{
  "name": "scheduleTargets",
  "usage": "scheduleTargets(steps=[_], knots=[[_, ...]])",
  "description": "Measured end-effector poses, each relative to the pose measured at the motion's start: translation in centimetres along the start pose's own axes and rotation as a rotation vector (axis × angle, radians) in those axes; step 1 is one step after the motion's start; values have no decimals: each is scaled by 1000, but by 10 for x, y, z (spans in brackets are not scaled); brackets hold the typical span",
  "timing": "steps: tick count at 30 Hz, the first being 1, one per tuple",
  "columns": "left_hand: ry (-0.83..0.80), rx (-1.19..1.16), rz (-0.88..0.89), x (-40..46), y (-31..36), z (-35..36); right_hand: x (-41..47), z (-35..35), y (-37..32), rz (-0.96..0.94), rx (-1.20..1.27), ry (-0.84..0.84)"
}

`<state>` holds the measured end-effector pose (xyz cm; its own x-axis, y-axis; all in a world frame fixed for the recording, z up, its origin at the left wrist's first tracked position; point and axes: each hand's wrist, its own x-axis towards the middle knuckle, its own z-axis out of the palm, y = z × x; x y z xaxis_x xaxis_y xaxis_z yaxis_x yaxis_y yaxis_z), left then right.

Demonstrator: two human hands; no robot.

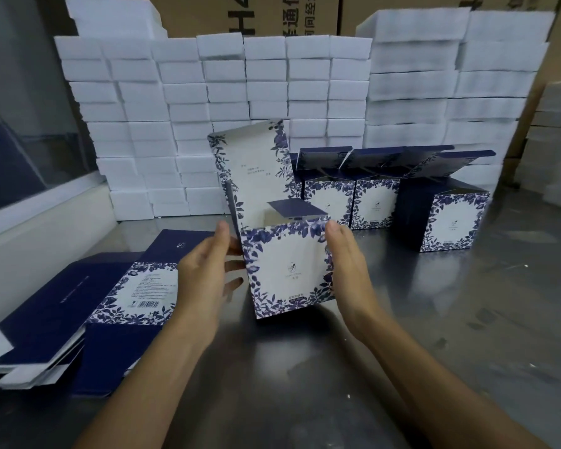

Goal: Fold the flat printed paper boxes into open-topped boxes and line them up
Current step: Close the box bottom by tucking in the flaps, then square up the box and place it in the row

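A folded box [287, 270], white with blue floral print, stands on the metal table [467, 319] with its lid flap raised. My left hand [204, 280] lies against its left side with straight fingers. My right hand [347, 264] presses flat on its right side. Behind it, three finished boxes [373, 205] stand in a row with their tops open. A pile of flat printed boxes [78, 315] lies at the left of the table.
Stacks of white foam blocks [234, 92] wall off the back of the table. Brown cartons [272, 14] rise behind them. A white ledge [46, 218] runs along the left side. More white stacks [557, 140] stand at the far right.
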<state>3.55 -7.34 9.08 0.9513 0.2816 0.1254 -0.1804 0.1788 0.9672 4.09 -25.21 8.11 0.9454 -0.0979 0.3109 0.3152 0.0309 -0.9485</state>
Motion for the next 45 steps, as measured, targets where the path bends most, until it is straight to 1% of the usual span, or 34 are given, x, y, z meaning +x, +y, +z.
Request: scheduleTargets(steps=[1,3,8,13,17,18,21,25,27,30,31,34,37,42,45], knots=[[-9,-23,-55,0,1,0,2,-1,4,-30,-10,5],[-43,-31,-110,-1,3,0,3,0,3,-63,-20,22],[-118,-67,-144,-3,3,4,3,-1,1,-109,8,57],[-160,-209,-194,-4,7,1,0,-3,1,-169,0,-42],[-135,-257,-274,0,8,-1,-2,-1,-1,-214,34,-113],[-129,-243,-274,1,6,-2,-2,-1,-2,-221,36,-121],[-94,-172,-198,7,0,-5,-1,-1,0,-239,21,-127],[-40,-102,-122,15,-4,-7,-2,-2,-2,-280,4,-89],[26,-60,-88,17,-5,-9,-2,-3,-4,-299,-36,-64],[139,99,-38,17,-6,-13,0,-6,-5,-323,-97,-46],[143,126,-37,16,-6,-13,0,-7,-5,-331,-108,-45],[127,86,-40,15,-1,-10,1,-8,-4,-344,-127,-41],[143,113,-23,16,1,-9,1,-9,-3,-355,-139,-42],[135,119,-123,18,2,-11,1,-8,-5,-417,-192,-51],[115,109,-111,18,-2,-12,1,-9,-6,-440,-212,-39]])
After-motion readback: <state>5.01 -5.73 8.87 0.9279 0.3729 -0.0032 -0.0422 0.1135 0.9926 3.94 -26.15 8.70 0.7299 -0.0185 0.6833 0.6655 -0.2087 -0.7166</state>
